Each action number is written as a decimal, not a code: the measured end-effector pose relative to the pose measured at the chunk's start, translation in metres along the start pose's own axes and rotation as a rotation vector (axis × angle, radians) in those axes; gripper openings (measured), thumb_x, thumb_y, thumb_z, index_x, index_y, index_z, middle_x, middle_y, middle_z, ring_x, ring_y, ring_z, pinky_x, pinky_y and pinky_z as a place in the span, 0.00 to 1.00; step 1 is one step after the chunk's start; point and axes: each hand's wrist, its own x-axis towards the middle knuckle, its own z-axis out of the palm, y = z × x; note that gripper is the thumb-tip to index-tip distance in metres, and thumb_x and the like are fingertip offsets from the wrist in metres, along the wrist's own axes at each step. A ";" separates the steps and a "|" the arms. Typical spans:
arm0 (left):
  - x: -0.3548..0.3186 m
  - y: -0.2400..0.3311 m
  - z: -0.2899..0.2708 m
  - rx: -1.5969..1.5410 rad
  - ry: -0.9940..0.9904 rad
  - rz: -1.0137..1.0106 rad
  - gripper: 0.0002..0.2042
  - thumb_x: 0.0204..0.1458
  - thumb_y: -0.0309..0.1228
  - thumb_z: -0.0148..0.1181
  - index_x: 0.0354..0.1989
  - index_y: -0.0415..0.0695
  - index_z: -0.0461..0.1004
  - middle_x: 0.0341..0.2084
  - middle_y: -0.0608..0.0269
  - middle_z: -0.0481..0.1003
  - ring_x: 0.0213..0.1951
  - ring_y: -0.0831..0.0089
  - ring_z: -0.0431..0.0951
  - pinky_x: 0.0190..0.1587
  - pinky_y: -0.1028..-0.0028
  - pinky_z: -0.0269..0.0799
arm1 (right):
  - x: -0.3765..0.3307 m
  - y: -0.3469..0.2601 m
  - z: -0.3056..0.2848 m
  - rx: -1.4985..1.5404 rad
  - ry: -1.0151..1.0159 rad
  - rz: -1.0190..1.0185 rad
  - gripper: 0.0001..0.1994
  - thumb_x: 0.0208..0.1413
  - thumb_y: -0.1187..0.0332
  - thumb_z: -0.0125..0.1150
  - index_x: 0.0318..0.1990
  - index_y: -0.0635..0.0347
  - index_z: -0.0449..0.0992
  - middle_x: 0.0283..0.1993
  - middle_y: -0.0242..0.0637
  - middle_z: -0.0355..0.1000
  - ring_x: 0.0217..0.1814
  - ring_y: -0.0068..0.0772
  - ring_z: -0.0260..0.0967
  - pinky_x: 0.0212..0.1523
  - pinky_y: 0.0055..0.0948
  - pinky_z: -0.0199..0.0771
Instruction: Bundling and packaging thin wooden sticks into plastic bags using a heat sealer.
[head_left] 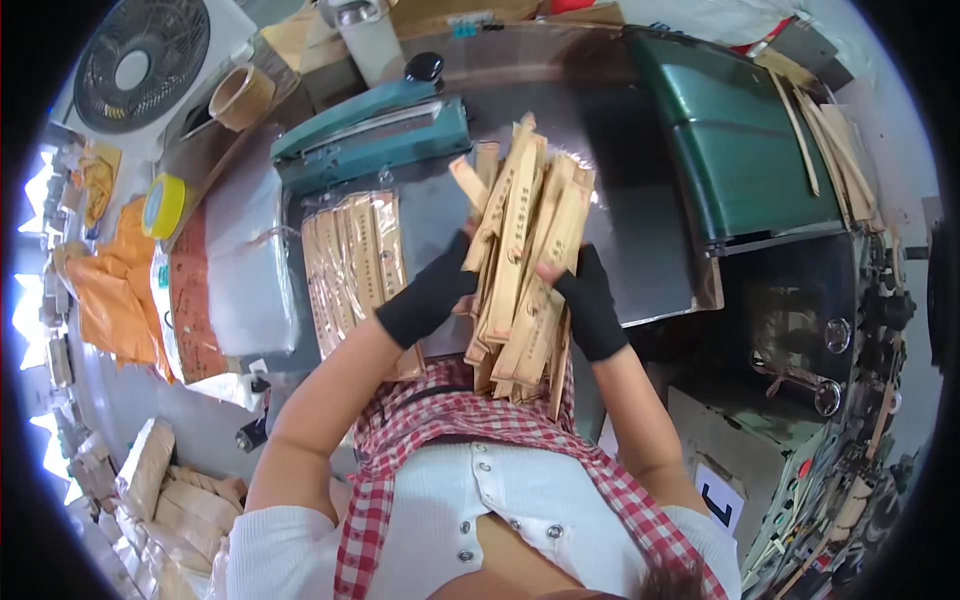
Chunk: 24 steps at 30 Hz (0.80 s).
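A thick bundle of long, narrow tan paper sleeves (pixel 523 260) stands on end above the dark table (pixel 620 170). My left hand (pixel 432 295), in a black fingerless glove, presses the bundle's left side. On the other side my right hand (pixel 585 300), gloved the same way, grips it. The sleeves fan out at the top and reach down to my checked apron. A flat clear bag of the same sleeves (pixel 352 262) lies on the table just left of my left hand.
A teal heat sealer (pixel 375 125) lies behind the bagged sleeves. A green machine cover (pixel 745 140) is at right, with wooden sticks (pixel 835 150) beyond it. Left are clear plastic bags (pixel 245 250), yellow tape (pixel 165 205), a paper cup (pixel 240 97) and a fan (pixel 143 62).
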 end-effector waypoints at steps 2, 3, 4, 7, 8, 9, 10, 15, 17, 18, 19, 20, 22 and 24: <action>-0.021 -0.036 -0.015 0.518 0.410 0.043 0.43 0.45 0.22 0.53 0.70 0.41 0.38 0.62 0.53 0.59 0.63 0.68 0.58 0.60 0.73 0.58 | -0.020 0.010 -0.003 -0.117 0.159 -0.023 0.31 0.47 0.65 0.67 0.56 0.70 0.60 0.49 0.43 0.69 0.50 0.31 0.68 0.51 0.29 0.68; -0.024 -0.045 -0.023 0.504 0.463 0.085 0.43 0.48 0.35 0.61 0.68 0.34 0.42 0.62 0.40 0.56 0.64 0.56 0.58 0.63 0.69 0.56 | -0.018 0.013 0.003 -0.119 0.151 -0.010 0.31 0.47 0.65 0.67 0.56 0.70 0.60 0.49 0.43 0.69 0.50 0.31 0.68 0.51 0.29 0.68; -0.021 -0.054 -0.027 0.500 0.469 0.075 0.43 0.48 0.35 0.61 0.68 0.34 0.42 0.62 0.40 0.56 0.64 0.56 0.58 0.63 0.69 0.56 | -0.014 0.014 0.010 -0.116 0.139 -0.055 0.31 0.48 0.64 0.66 0.57 0.70 0.60 0.49 0.43 0.69 0.51 0.32 0.68 0.51 0.29 0.68; 0.001 -0.005 0.011 0.360 0.336 0.117 0.48 0.42 0.51 0.68 0.63 0.31 0.51 0.53 0.40 0.68 0.55 0.53 0.70 0.55 0.65 0.66 | -0.007 0.014 0.024 -0.247 0.119 -0.071 0.31 0.49 0.62 0.66 0.57 0.69 0.60 0.50 0.43 0.69 0.51 0.32 0.68 0.52 0.29 0.68; 0.017 -0.016 0.007 0.300 0.289 0.138 0.43 0.42 0.53 0.67 0.58 0.30 0.59 0.44 0.42 0.73 0.49 0.56 0.74 0.53 0.65 0.68 | -0.001 0.012 0.033 -0.366 0.103 -0.062 0.31 0.49 0.62 0.66 0.56 0.69 0.61 0.49 0.43 0.69 0.51 0.33 0.68 0.52 0.29 0.68; 0.035 -0.030 -0.001 0.220 0.288 0.021 0.40 0.44 0.52 0.66 0.56 0.31 0.61 0.42 0.44 0.74 0.46 0.58 0.76 0.50 0.65 0.70 | 0.002 0.001 0.046 -0.388 0.084 -0.075 0.29 0.50 0.62 0.65 0.55 0.67 0.63 0.48 0.41 0.70 0.50 0.31 0.68 0.50 0.28 0.69; 0.047 -0.037 -0.007 0.138 0.280 -0.097 0.38 0.45 0.52 0.66 0.54 0.31 0.63 0.40 0.46 0.75 0.44 0.60 0.77 0.48 0.66 0.72 | 0.011 0.004 0.048 -0.391 0.074 -0.077 0.29 0.50 0.62 0.65 0.55 0.67 0.63 0.48 0.41 0.70 0.50 0.31 0.68 0.50 0.28 0.69; 0.032 -0.015 0.003 -0.272 0.012 -0.016 0.32 0.54 0.51 0.58 0.56 0.34 0.64 0.44 0.54 0.74 0.45 0.69 0.75 0.47 0.73 0.72 | 0.023 0.020 0.031 0.089 -0.207 0.126 0.28 0.49 0.63 0.65 0.55 0.66 0.64 0.47 0.39 0.70 0.48 0.29 0.69 0.49 0.29 0.71; -0.006 -0.021 0.007 -0.443 0.033 -0.070 0.30 0.57 0.49 0.53 0.59 0.36 0.63 0.48 0.59 0.72 0.49 0.73 0.72 0.51 0.74 0.69 | 0.010 0.028 0.020 0.235 -0.261 0.189 0.31 0.49 0.64 0.66 0.59 0.68 0.62 0.50 0.40 0.70 0.49 0.30 0.69 0.51 0.28 0.70; -0.021 -0.028 -0.005 -0.429 0.059 -0.125 0.28 0.59 0.49 0.51 0.59 0.39 0.61 0.46 0.60 0.72 0.46 0.71 0.74 0.47 0.74 0.71 | -0.003 0.021 0.020 0.108 -0.188 0.177 0.31 0.51 0.61 0.63 0.60 0.68 0.62 0.52 0.41 0.70 0.52 0.32 0.69 0.53 0.30 0.69; -0.032 -0.031 -0.021 -0.259 0.170 -0.095 0.28 0.59 0.49 0.51 0.59 0.39 0.61 0.46 0.60 0.72 0.46 0.71 0.74 0.47 0.74 0.71 | -0.010 0.016 0.013 0.038 -0.126 0.161 0.31 0.50 0.61 0.63 0.59 0.68 0.63 0.51 0.41 0.70 0.51 0.32 0.69 0.53 0.30 0.69; -0.046 -0.037 -0.031 -0.097 0.300 -0.067 0.27 0.59 0.48 0.51 0.58 0.38 0.61 0.46 0.59 0.72 0.47 0.70 0.74 0.48 0.74 0.71 | -0.017 0.013 0.010 -0.035 -0.081 0.159 0.30 0.50 0.62 0.64 0.58 0.67 0.63 0.50 0.41 0.71 0.51 0.32 0.70 0.52 0.30 0.69; -0.037 -0.055 -0.032 -0.032 0.368 -0.070 0.29 0.59 0.49 0.51 0.59 0.38 0.60 0.45 0.57 0.73 0.46 0.73 0.74 0.47 0.75 0.70 | -0.016 0.008 0.020 -0.092 -0.074 0.188 0.30 0.49 0.62 0.65 0.57 0.67 0.64 0.49 0.40 0.71 0.49 0.31 0.70 0.51 0.29 0.70; -0.026 -0.046 -0.016 0.021 0.430 -0.129 0.33 0.55 0.51 0.55 0.60 0.36 0.60 0.42 0.56 0.75 0.42 0.74 0.75 0.45 0.74 0.70 | -0.009 0.005 0.027 -0.159 -0.066 0.200 0.29 0.49 0.62 0.66 0.56 0.67 0.65 0.48 0.40 0.72 0.48 0.31 0.71 0.50 0.29 0.70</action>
